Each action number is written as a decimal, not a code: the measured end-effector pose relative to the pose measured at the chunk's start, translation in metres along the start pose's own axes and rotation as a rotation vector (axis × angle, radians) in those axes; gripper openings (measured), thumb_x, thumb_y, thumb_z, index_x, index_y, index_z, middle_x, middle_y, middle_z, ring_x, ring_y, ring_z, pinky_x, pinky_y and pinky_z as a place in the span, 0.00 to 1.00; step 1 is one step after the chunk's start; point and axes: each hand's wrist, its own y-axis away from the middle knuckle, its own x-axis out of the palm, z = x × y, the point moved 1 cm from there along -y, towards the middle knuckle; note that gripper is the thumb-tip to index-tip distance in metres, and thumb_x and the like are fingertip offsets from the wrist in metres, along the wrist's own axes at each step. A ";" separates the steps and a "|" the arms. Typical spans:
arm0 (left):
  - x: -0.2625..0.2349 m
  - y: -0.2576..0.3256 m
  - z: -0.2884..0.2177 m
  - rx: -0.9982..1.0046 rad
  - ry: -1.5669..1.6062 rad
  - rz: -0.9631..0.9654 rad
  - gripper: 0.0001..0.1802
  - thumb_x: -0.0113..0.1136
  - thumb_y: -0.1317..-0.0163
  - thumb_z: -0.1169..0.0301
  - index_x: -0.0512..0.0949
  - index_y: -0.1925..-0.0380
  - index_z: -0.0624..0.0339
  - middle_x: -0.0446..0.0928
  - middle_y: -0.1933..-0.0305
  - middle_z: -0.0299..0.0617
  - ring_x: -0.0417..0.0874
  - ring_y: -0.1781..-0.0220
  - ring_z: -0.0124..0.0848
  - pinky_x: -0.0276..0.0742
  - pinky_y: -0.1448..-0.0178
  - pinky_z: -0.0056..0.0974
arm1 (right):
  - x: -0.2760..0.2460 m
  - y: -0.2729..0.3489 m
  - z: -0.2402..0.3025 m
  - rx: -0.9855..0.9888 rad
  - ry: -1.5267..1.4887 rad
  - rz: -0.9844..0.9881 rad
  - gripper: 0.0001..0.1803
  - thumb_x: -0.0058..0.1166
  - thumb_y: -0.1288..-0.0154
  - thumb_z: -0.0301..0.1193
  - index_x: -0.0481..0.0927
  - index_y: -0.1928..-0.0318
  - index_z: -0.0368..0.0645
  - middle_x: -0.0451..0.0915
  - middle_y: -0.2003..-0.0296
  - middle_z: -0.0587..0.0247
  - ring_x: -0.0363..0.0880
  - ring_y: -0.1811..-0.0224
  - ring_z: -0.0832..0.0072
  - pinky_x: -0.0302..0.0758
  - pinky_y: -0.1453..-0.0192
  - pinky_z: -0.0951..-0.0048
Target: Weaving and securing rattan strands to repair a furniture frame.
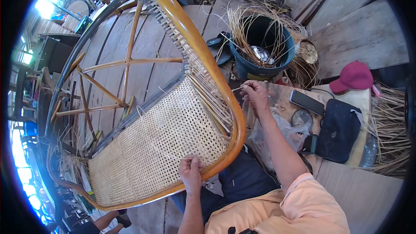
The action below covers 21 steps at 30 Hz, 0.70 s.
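Observation:
A rattan chair frame [237, 117] with glossy brown rounded edges lies across my lap. Pale cane webbing [147, 143] with small holes fills its near panel. My left hand [190, 171] is closed at the panel's lower edge, its fingers pinched over the weave; whatever is between them is too small to make out. Past the frame's right rail, my right hand [255, 97] pinches a thin cane strand [236, 89] that points toward the rail. Between the webbing and that rail run several loose strands and sticks [210, 99].
A dark bucket [262, 71] holding coiled cane strips stands beyond my right hand. On a board at the right lie a red cap [353, 77], a black case [307, 102], a dark pouch [339, 130] and a clear plastic bag [277, 134]. Another person's leg [106, 220] shows at lower left.

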 end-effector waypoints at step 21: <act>-0.002 -0.002 0.003 0.048 0.005 0.064 0.05 0.56 0.37 0.71 0.73 0.65 0.61 0.72 0.77 0.31 0.69 0.78 0.16 0.65 0.73 0.21 | -0.080 0.048 0.040 -0.393 1.036 -0.163 0.09 0.54 0.42 0.29 0.79 0.61 0.42 0.79 0.69 0.53 0.76 0.61 0.55 0.72 0.56 0.65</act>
